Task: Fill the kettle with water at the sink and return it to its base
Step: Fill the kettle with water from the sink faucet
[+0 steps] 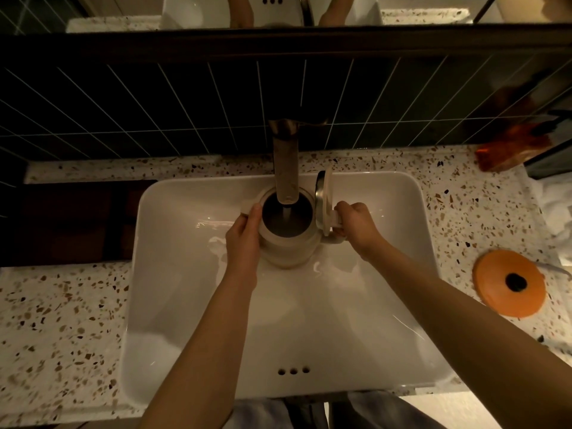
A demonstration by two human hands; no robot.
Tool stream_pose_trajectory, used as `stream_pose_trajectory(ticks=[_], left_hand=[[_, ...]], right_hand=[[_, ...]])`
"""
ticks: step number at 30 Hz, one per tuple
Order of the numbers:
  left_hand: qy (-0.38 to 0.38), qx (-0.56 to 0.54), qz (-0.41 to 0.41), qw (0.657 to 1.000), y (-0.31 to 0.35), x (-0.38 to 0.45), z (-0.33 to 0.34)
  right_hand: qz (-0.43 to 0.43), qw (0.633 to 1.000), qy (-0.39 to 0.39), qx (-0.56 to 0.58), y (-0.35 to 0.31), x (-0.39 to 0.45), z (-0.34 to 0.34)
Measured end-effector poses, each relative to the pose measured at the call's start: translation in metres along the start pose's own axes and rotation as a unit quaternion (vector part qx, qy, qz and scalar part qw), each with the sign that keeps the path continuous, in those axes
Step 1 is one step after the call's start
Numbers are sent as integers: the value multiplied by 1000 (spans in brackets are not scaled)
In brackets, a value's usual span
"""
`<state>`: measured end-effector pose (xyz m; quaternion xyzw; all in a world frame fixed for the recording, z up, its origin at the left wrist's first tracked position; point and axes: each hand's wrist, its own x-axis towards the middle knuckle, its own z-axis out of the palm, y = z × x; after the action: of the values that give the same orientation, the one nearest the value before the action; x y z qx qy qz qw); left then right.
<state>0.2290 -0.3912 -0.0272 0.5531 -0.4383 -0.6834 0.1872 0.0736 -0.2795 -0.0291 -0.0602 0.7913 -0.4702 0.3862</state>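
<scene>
A cream kettle point(289, 247) is held inside the white sink point(185, 305), directly under the brass faucet point(285, 168). Its lid point(323, 201) is flipped up on the right side, and a thin stream of water falls into the open mouth. My left hand point(244, 239) presses against the kettle's left side near the spout. Gripping the handle on the right is my right hand point(356, 226). The orange round kettle base point(510, 283) lies on the counter to the right of the sink.
A speckled terrazzo counter point(62, 320) surrounds the sink. Dark tiles point(154, 113) and a mirror line the back wall. An amber object point(510, 150) and white cloth point(554, 209) sit at the far right. A dark recess point(71, 221) lies left of the sink.
</scene>
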Motion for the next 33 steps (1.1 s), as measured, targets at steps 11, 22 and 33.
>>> stream_pose_trajectory(ticks=[11, 22, 33], left_hand=[[1, -7, 5, 1000, -1, 2, 0], [-10, 12, 3, 1000, 0, 3, -2], [-16, 10, 9, 1000, 1, 3, -3]], right_hand=[[5, 999, 9, -35, 2, 4, 1], [5, 1000, 11, -28, 1, 1, 2], [-8, 1000, 8, -10, -5, -5, 2]])
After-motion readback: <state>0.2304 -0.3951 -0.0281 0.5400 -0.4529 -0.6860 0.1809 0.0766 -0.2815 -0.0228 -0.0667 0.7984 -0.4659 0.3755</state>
